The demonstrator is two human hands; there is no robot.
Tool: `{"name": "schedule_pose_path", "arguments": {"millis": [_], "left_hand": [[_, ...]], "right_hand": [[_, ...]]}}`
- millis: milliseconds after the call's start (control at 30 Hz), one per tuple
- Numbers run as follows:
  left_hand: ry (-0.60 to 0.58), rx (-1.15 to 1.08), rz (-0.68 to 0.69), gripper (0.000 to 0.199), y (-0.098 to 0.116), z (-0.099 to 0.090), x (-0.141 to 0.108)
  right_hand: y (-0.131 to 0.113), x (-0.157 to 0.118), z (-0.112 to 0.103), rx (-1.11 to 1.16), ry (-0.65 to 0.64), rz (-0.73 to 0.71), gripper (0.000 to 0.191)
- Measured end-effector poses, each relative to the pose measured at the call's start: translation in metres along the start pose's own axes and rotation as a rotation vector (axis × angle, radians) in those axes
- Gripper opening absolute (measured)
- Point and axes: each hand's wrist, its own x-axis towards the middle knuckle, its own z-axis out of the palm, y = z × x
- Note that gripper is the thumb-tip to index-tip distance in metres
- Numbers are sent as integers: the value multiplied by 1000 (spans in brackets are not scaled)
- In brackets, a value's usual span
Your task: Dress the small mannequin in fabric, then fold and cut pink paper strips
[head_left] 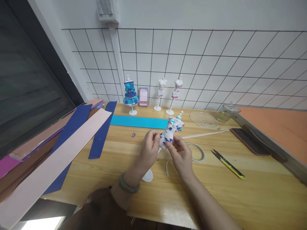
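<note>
A miniature white dress form [169, 131], marked with blue, red and turquoise patches, leans to the right between my hands over the middle of the table. My left hand [150, 147] pinches its lower left side, the fingers closed. On the other side, my right hand [180, 156] grips the lower right edge with thumb and fingers. The form's round white base [147, 175] shows below my left wrist. A narrow pale strip of tape [167, 167] hangs or lies just below the form; I cannot tell whether it is attached. Behind the form runs a turquoise strip [139, 122].
Along the wall stand a dress form in a blue ruffled dress [130, 94], a phone [143, 96] and two whitish forms [161, 88]. To the right lie a tape roll [198, 152], thread snips [227, 163], a dark phone [250, 141] and a lidded glass [226, 113]. Fabric strips [72, 150] cover the left.
</note>
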Motion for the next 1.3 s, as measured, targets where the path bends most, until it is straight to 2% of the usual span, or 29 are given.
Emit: {"name": "schedule_pose_path", "arguments": {"millis": [133,367,600,833,933,1133,1300], "left_hand": [[-42,-130,-56,24,2,0,0],[-8,-11,-21,19,-1,2,0],[-11,-86,-67,21,-4,1,2],[17,-188,-113,21,-9,1,4],[28,-312,-181,23,-6,1,7],[35,-716,-417,28,-1,3,11],[-27,-915,-482,26,1,-3,9]], "right_hand": [[2,1,-1,-3,7,13,31],[1,-3,0,-106,-29,-26,30],[3,-2,0,12,-11,31,33],[-9,-3,3,109,-4,108,32],[-13,-2,3,162,-24,131,28],[-11,2,0,241,-34,173,28],[-3,5,-5,270,-41,186,30]]}}
